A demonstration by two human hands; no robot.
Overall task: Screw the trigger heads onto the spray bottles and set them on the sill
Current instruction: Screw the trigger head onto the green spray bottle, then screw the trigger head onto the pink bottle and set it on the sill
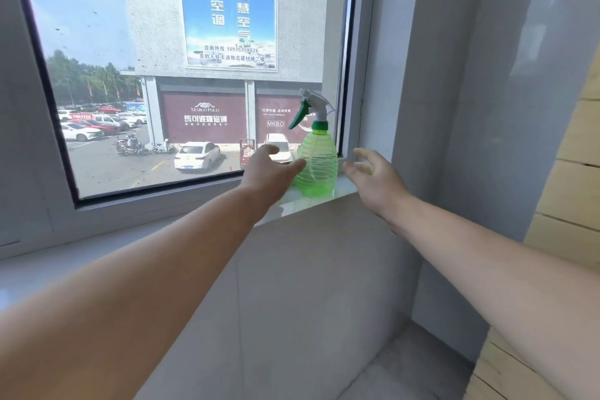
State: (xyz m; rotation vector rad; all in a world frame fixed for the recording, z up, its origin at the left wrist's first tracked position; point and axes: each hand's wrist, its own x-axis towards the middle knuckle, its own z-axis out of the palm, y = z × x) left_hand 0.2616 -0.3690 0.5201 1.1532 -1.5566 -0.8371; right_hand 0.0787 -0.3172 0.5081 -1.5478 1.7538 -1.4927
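A translucent green spray bottle [317, 166] stands upright on the white sill [292, 201] at its right end, close to the window frame. A white and green trigger head [311, 109] sits on its neck, nozzle pointing left. My left hand [271, 169] is just left of the bottle, fingers spread, fingertips at or very near its side. My right hand [373, 177] hovers to the right of the bottle, open, a small gap away. Neither hand holds anything.
The window glass [194, 75] rises right behind the sill. A grey wall corner [422, 107] stands to the right of the bottle, and a wooden panel [571, 172] lies at the far right. A pale ledge [308, 302] slopes down below the sill.
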